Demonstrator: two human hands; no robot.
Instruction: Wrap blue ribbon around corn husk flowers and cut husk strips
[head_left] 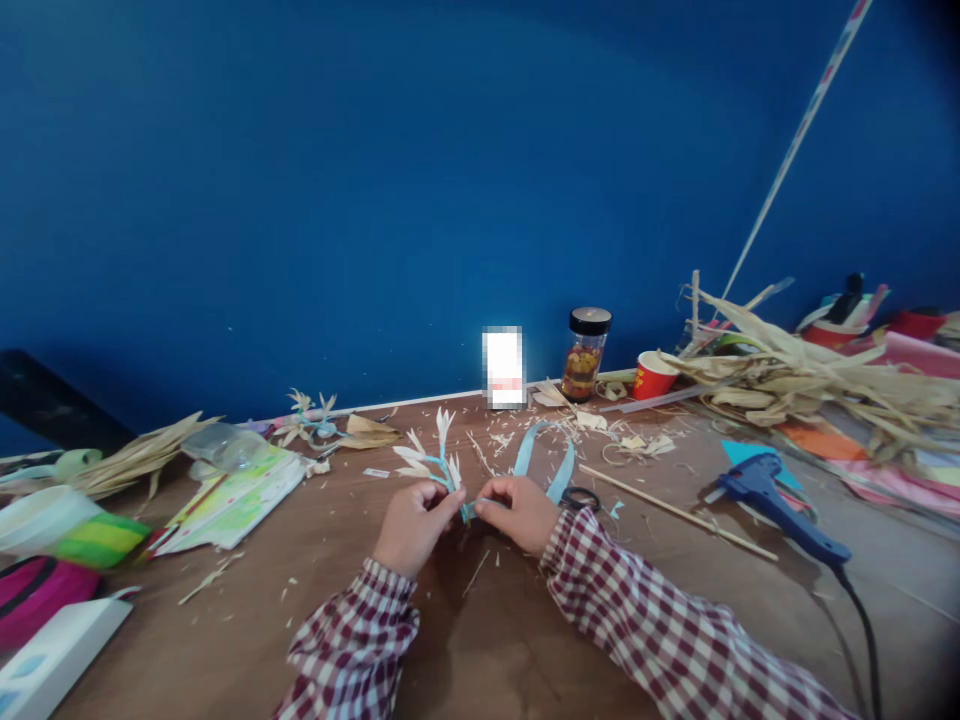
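Note:
My left hand (411,522) is closed around the stem of a small sprig of pale corn-husk leaves (429,450) that fans up and left from my fingers. My right hand (521,512) pinches a light blue ribbon (547,455) close to the stem; the ribbon loops up behind it and comes back down. Both hands meet just above the brown table (480,640), a few centimetres apart. Red-and-white checked sleeves cover both forearms.
A blue glue gun (780,505) with a black cord lies at the right, beside a thin wooden stick (675,512). Black scissors (581,497) sit behind my right hand. Dry husks (810,385), a red cup (652,375), a jar (585,355) and papers (232,500) ring the table.

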